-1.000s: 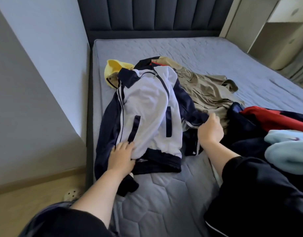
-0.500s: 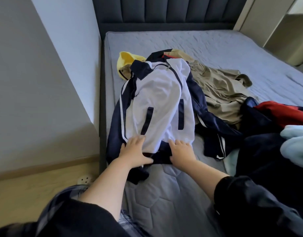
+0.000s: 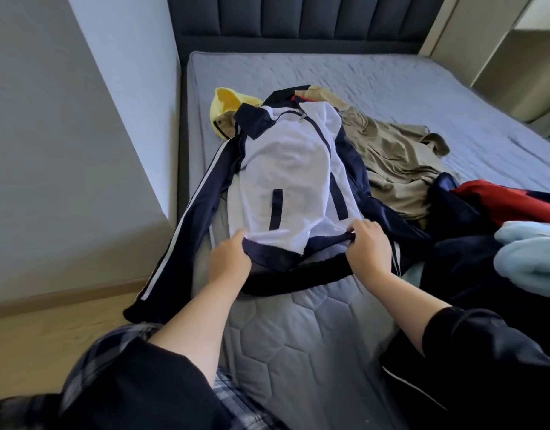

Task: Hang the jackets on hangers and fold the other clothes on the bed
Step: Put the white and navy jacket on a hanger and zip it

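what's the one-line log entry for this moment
step: jacket prep | left hand: grips hem of white and navy jacket | right hand: grips same hem | jacket: front up on bed

jacket (image 3: 286, 169) on bed (image 3: 391, 88), left | crumpled garment (image 3: 391, 156) behind it, right | clothes pile (image 3: 484, 212) at right edge

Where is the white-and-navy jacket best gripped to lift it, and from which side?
Probably the navy hem band, from the near side, one grip per end: the jacket lies collar away, hem nearest, where left hand and right hand hold it.
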